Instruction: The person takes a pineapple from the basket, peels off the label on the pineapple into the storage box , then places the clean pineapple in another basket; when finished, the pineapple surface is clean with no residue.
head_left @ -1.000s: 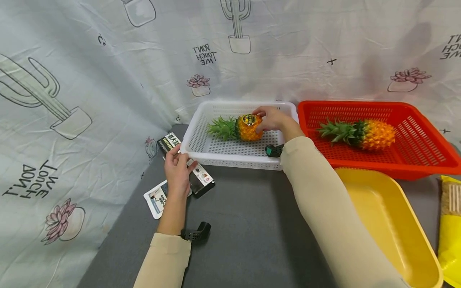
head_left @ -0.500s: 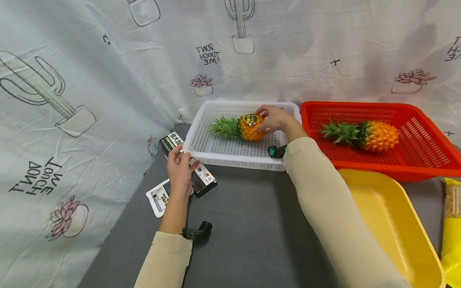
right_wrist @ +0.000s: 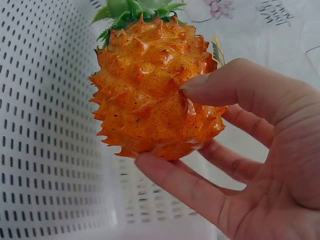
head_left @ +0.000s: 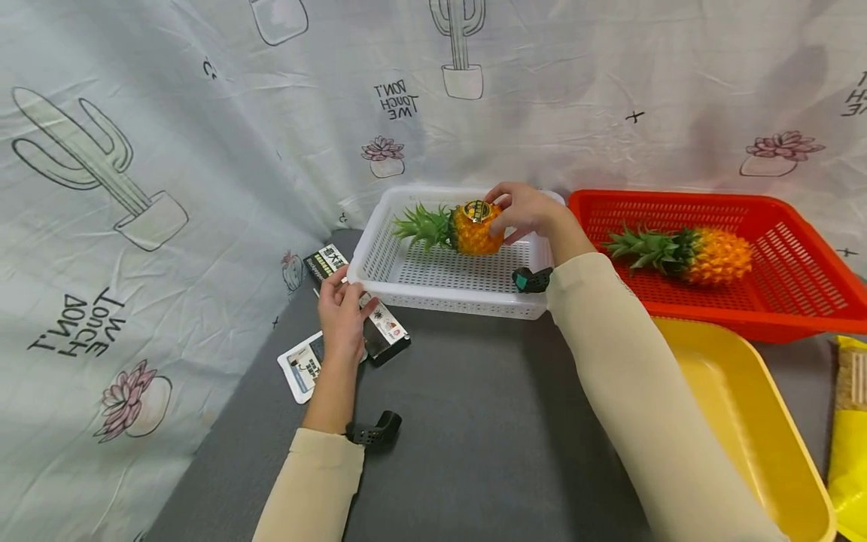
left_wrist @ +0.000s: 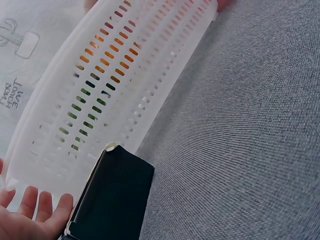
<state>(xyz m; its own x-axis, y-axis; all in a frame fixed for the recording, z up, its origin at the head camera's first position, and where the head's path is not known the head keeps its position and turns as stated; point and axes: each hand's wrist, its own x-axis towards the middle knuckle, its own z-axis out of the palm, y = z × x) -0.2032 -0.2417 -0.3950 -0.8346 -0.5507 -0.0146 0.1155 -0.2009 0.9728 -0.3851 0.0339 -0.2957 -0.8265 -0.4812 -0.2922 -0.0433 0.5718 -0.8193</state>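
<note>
My right hand (head_left: 524, 211) holds a small pineapple (head_left: 474, 233) by its base, thumb on one side and fingers beneath and behind. The fruit is tilted, with its green crown to the left and a round black-and-yellow label on its upper side. It hangs inside the white basket (head_left: 440, 296), over the basket floor. In the right wrist view the spiky orange body (right_wrist: 150, 90) fills the middle. At the basket's near left corner, my left hand (head_left: 341, 320) has its thumb and fingers around the corner. Its fingertips show low against the white wall (left_wrist: 55, 150) in the left wrist view.
A red basket (head_left: 799, 324) with a second pineapple (head_left: 711, 256) stands on the right, close against the white one. Before it lies a yellow tray (head_left: 718, 406), with a yellow bag (head_left: 850, 459) at the edge. A black box (head_left: 386, 331) and a white-edged pack (head_left: 302, 369) lie under the left hand.
The right hand has raised the pineapple off the basket floor, moving it slightly up and back. The left hand stays at the basket corner. The view has shifted slightly.
</note>
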